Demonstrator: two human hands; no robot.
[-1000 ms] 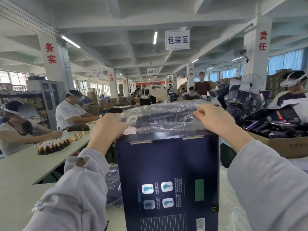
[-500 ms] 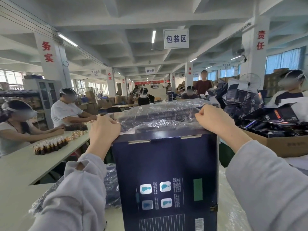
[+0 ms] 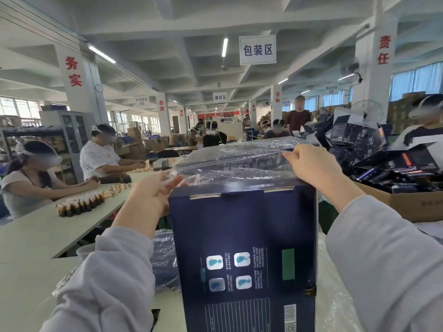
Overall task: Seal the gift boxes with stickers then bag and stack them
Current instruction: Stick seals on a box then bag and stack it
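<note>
A tall dark blue gift box (image 3: 242,236) stands upright on the table right in front of me, its printed back panel facing me. A clear plastic bag (image 3: 230,161) billows over the box's top edge. My right hand (image 3: 309,164) pinches the bag's rim at the box's upper right corner. My left hand (image 3: 153,195) is at the upper left corner, its fingers spread and loosely extended against the bag's left edge. Another bagged dark box (image 3: 165,257) lies flat behind the upright one, to its left.
A cardboard carton (image 3: 407,202) heaped with dark flat boxes stands at the right. Crinkled clear plastic (image 3: 335,303) covers the table at lower right. Small brown bottles (image 3: 79,204) line the long table (image 3: 36,233) at left, where two people sit working.
My left hand has let go of its grip on the bag's left corner, dropped a little and spread its fingers. The right hand keeps its pinch and the bag's mouth has lifted.
</note>
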